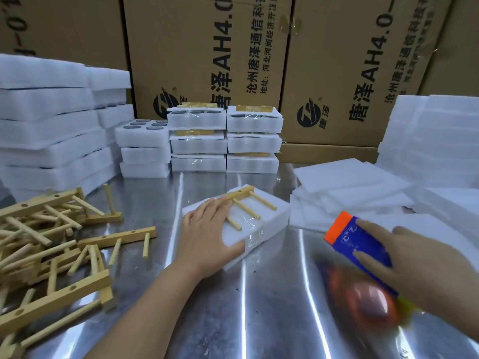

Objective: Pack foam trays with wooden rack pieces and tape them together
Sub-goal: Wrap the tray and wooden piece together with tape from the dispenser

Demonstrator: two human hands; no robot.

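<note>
A white foam tray [269, 224] lies on the metal table at centre, with a wooden rack piece [246, 203] lying on top of it and clear tape over its near edge. My left hand [207, 234] lies on the tray's left end, fingers straight on top and thumb against the near side. My right hand [420, 265] grips a blue and orange tape dispenser [363, 244] to the right of the tray, a little above the table. The dispenser's roll end is blurred.
A heap of loose wooden rack pieces [51, 244] fills the left side. Taped foam packs [225, 138] are stacked at the back centre, foam trays [51, 125] piled at back left, foam sheets [363, 193] at right. Cardboard boxes [207, 55] stand behind.
</note>
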